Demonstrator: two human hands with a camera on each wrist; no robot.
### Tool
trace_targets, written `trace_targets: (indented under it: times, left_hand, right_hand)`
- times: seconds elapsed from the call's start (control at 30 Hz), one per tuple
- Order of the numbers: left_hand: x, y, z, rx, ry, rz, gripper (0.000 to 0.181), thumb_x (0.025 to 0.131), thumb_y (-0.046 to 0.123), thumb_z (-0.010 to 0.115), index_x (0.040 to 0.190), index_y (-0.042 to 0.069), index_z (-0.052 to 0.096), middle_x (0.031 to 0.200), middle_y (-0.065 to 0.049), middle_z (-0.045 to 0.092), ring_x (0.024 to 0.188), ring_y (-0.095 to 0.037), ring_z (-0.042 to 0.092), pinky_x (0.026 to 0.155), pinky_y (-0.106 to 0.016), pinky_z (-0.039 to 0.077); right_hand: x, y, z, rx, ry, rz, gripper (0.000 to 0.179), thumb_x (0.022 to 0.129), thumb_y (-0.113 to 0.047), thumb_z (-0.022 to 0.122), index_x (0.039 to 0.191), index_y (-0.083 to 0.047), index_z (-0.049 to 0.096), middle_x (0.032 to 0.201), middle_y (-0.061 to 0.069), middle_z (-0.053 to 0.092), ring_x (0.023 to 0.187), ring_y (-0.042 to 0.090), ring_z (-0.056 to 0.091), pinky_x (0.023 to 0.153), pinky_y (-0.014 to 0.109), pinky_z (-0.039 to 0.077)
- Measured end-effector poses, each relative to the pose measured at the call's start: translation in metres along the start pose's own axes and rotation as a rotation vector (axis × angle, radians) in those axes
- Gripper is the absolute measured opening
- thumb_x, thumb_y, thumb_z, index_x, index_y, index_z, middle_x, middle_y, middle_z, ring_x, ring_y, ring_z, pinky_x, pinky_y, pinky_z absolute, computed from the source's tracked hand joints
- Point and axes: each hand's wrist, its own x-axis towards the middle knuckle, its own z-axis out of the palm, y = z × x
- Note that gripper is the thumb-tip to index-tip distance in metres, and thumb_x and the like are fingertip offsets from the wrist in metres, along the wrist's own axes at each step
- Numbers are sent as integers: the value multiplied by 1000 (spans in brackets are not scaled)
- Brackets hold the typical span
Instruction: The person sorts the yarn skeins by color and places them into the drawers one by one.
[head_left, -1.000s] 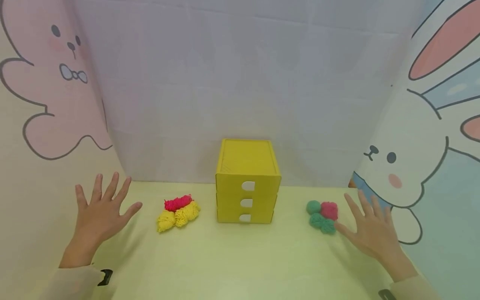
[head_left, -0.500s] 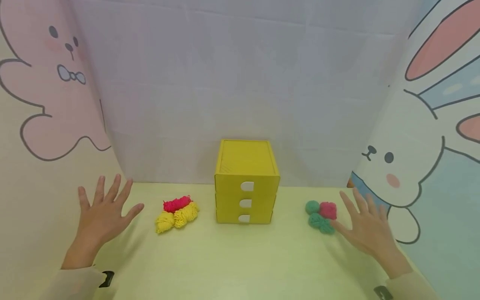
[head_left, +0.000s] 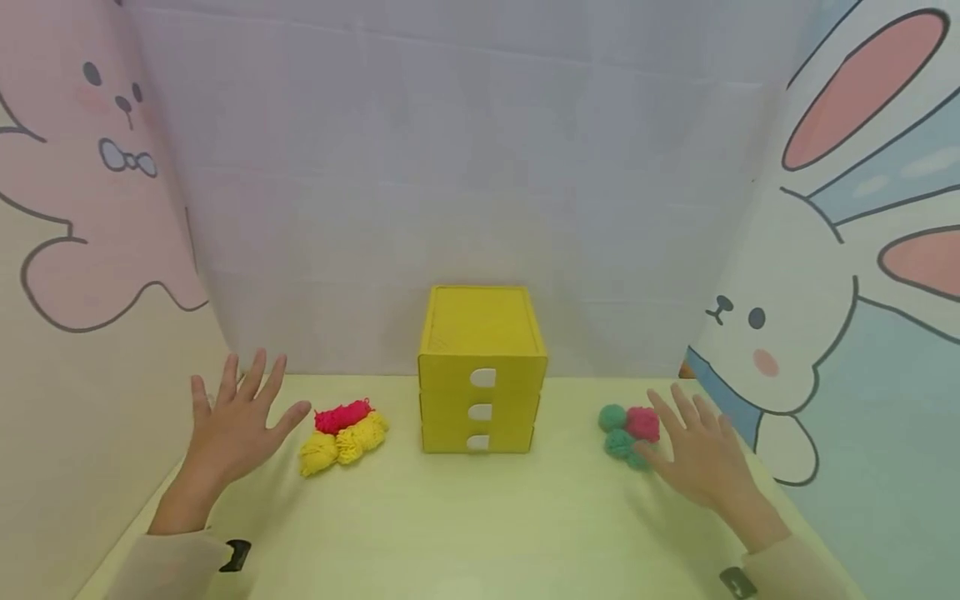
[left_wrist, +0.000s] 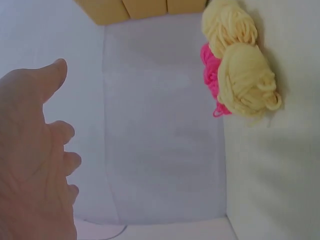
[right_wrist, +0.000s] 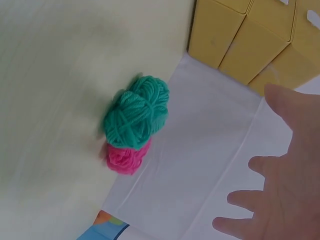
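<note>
My left hand (head_left: 234, 433) hovers over the left side of the table with its fingers spread, holding nothing. Just right of it lie a hot-pink yarn skein (head_left: 342, 416) and yellow yarn skeins (head_left: 363, 437), which look cream in the left wrist view (left_wrist: 247, 82). My right hand (head_left: 703, 458) is likewise spread and holds nothing. Beside its thumb lie green yarn balls (right_wrist: 136, 114) and a pink yarn ball (head_left: 642, 423); the thumb partly covers one green ball in the head view. Between the two yarn groups stands a yellow drawer box (head_left: 482, 333), its three drawers closed.
A pale cloth wall (head_left: 480, 167) rises behind the pale yellow table (head_left: 480, 525). Side panels carry a pink cartoon animal (head_left: 112, 208) at left and a white rabbit (head_left: 795, 292) at right. Dark bands (head_left: 236, 555) show at both sleeves.
In the head view the scene has shifted slightly left and down. My left hand has moved rightward, closer to the yarn; my right hand has moved left, toward the green yarn. Both stay spread.
</note>
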Motion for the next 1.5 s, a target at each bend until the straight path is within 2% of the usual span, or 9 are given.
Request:
trace_targets:
  times: [0.2, 0.33, 0.47, 0.73, 0.9, 0.97, 1.0, 1.23, 1.5]
  left_hand:
    - [13, 27, 4, -117, -49, -4, 89, 106, 61, 49, 171, 10, 16, 172, -31, 16, 159, -56, -2, 116, -80, -15]
    - [20, 45, 6, -220, -74, -33, 88, 108, 61, 48, 171, 10, 16, 172, -31, 18, 157, -59, 8, 119, -82, 1]
    - [25, 62, 11, -354, -108, -74, 88, 108, 64, 44, 172, 13, 12, 174, -26, 17, 157, -56, 16, 117, -82, 17]
    - [38, 90, 18, -651, -162, -79, 81, 110, 61, 42, 173, 17, 14, 176, -15, 19, 159, -47, 21, 123, -73, 20]
    - [50, 104, 16, -772, -199, -95, 78, 111, 62, 39, 173, 22, 16, 175, -17, 24, 155, -45, 32, 112, -67, 44]
    - [55, 109, 15, -821, -223, -111, 77, 111, 63, 38, 173, 24, 15, 175, -17, 25, 155, -44, 33, 108, -64, 49]
    - [57, 112, 14, -843, -236, -120, 78, 110, 64, 38, 173, 24, 14, 175, -16, 24, 156, -44, 32, 109, -63, 49]
    - [77, 132, 10, -954, -310, -202, 88, 105, 76, 35, 173, 28, 6, 178, -11, 17, 162, -42, 17, 125, -71, 18]
    - [95, 151, 8, -1079, -353, -267, 85, 108, 68, 38, 173, 27, 3, 178, -9, 12, 163, -40, 9, 125, -74, 10]
  right_hand:
    - [3, -21, 1, 117, -2, -21, 78, 101, -56, 65, 160, -10, 46, 161, 31, 41, 142, 58, 43, 105, 80, 39]
    - [6, -35, 0, 180, 8, -26, 71, 101, -55, 66, 155, -9, 54, 158, 30, 47, 138, 55, 49, 99, 74, 49]
    - [9, -50, -4, 234, -35, 8, 68, 104, -55, 62, 154, -9, 56, 157, 30, 49, 138, 56, 50, 95, 75, 50]
    - [15, -73, -5, 412, -131, 30, 65, 107, -57, 56, 152, -11, 58, 155, 22, 55, 138, 49, 55, 100, 75, 48]
    - [23, -86, -3, 595, -194, 29, 58, 107, -52, 58, 149, -11, 61, 149, 14, 62, 121, 36, 67, 97, 60, 56]
    - [28, -91, -1, 669, -226, 22, 55, 109, -49, 58, 149, -11, 62, 148, 15, 63, 115, 34, 69, 93, 56, 58]
    - [30, -94, 0, 698, -239, 20, 55, 109, -48, 57, 148, -11, 62, 147, 14, 63, 115, 33, 69, 92, 54, 59]
    - [42, -111, 1, 903, -349, 37, 57, 112, -46, 51, 150, -4, 59, 143, 18, 66, 115, 35, 71, 93, 50, 60]
    - [55, -131, 0, 1144, -454, 52, 66, 112, -47, 49, 151, 6, 53, 141, 27, 64, 121, 41, 68, 100, 49, 59]
